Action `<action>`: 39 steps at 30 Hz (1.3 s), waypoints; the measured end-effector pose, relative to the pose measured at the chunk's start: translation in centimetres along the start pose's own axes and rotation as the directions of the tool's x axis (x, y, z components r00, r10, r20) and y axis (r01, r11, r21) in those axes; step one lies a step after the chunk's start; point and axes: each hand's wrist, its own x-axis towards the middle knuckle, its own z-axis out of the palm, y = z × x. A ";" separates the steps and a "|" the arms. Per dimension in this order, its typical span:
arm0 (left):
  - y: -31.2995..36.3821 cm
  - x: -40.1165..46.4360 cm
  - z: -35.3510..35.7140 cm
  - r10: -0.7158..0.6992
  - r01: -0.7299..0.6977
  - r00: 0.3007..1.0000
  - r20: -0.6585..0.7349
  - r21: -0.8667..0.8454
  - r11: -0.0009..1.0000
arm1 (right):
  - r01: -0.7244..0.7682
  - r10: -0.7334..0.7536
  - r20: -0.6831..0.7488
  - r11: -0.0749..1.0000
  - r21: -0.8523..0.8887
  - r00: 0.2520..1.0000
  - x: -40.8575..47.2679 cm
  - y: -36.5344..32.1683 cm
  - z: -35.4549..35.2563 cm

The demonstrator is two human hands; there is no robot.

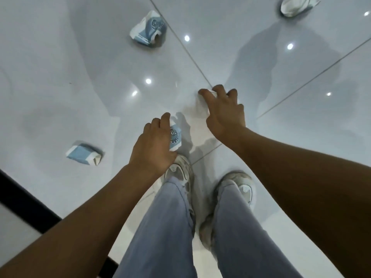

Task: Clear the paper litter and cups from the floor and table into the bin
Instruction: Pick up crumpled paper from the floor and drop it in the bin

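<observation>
From the head view, four pieces of paper litter showed. The left hand (152,145) gripped a blue-and-white octopus-printed cup (175,137), its long axis pointing away from the person. The right hand (222,109) clutched a white paper wad (201,105) on the floor (60,77). A crushed cup (148,29) lay far ahead and a flattened blue packet (84,155) to the left.

Glossy pale tiled floor (60,77), dark grout lines, ceiling-light reflections, black baseboard (26,201)
</observation>
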 end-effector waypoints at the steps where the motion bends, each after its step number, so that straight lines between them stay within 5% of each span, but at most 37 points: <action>1: 0.5 -0.5 -0.5 0.006 -0.006 1.000 0.002 0.004 1.000 | -0.024 0.024 0.017 0.999 0.047 1.000 -0.9 0.2 -0.6; 11: 10.5 -12.2 -12.8 0.063 -0.074 0.996 0.058 0.216 0.974 | -0.145 0.114 0.114 0.941 0.306 0.987 -17.6 0.2 -17.1; 23: 27.3 -30.6 -32.7 0.346 -0.328 0.936 0.065 0.521 0.788 | -0.277 0.319 -0.043 0.876 0.396 0.947 -40.5 -0.1 -42.1; 31: 35.4 -42.6 -34.2 0.569 -0.573 0.786 0.242 0.630 0.525 | -0.475 0.522 -0.012 0.785 0.397 0.853 -57.3 -0.6 -43.8; 39: 43.2 -54.7 -25.6 0.651 -0.777 0.556 0.517 0.602 0.186 | -0.640 0.802 0.044 0.441 0.630 0.596 -74.3 0.9 -38.4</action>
